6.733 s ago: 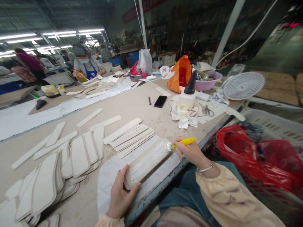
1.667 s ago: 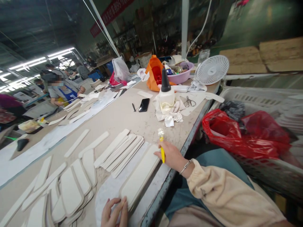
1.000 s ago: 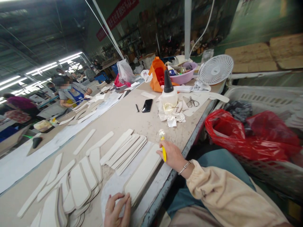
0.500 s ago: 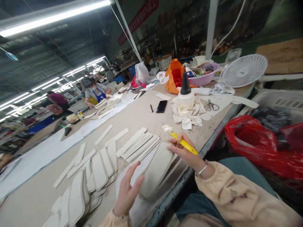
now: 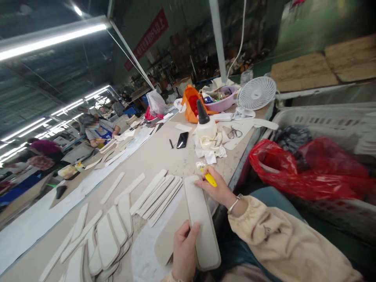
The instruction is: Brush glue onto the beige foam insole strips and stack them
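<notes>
A pale panel is gripped by left hand and right hand, a yellow brush also clasped in the latter. Its white tip is best held clear.

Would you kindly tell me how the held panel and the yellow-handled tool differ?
The held panel is broad and flat, while the yellow-handled tool is slim. The panel's visible face is off-white; the tool has a yellow handle and whitish head. The panel looks longer than the tool. Both are held.
</notes>
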A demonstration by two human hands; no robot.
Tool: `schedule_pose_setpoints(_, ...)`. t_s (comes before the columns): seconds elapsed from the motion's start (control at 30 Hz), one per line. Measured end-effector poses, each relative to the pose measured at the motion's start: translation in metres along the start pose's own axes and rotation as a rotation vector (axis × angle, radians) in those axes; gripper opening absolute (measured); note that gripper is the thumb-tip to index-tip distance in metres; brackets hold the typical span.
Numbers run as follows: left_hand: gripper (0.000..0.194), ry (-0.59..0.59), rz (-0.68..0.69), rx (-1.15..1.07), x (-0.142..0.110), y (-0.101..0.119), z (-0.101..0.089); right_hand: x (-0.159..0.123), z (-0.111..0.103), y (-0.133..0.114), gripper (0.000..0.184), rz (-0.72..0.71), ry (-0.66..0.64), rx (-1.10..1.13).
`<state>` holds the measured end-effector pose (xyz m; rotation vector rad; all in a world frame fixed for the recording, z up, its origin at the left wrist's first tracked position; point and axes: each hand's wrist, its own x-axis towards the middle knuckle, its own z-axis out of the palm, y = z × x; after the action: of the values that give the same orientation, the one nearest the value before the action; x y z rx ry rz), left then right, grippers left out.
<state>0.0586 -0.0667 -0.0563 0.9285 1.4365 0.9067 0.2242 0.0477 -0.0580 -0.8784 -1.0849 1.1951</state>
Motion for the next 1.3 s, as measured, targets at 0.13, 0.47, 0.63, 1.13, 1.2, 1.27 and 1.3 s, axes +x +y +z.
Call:
schedule_pose_setpoints(0.13,0.033,0.012,0.026,0.005,0.004,-0.003,0.014,0.0,-0.007,0.002,0.031,-0.04,0.07,-0.102)
schedule_pose_setpoints(0.47,0.038,0.067,0.069,0.065,0.005,-0.003,0.023,0.004,-0.014,-0.002,0.027,-0.055,0.088,-0.114)
schedule_pose_setpoints(0.63,0.044,0.015,0.018,-0.071,0.005,0.001,0.025,0.004,-0.013,0.0,0.028,-0.068,0.076,-0.097)
schedule_pose_setpoints(1.13,0.04,-0.399,-0.351,-0.323,-0.021,-0.024,0.013,0.012,-0.02,0.02,0.03,-0.038,0.148,-0.12)
schedule_pose_setpoints(1.2,0.039,-0.4,-0.35,-0.328,-0.021,-0.027,0.012,0.012,-0.02,0.021,0.029,-0.044,0.146,-0.135)
schedule_pose_setpoints(1.27,0.038,-0.398,-0.351,-0.332,-0.021,-0.028,0.012,0.012,-0.02,0.022,0.029,-0.04,0.145,-0.155)
schedule_pose_setpoints(1.3,0.037,-0.395,-0.353,-0.333,-0.021,-0.029,0.012,0.012,-0.02,0.022,0.029,-0.035,0.142,-0.159)
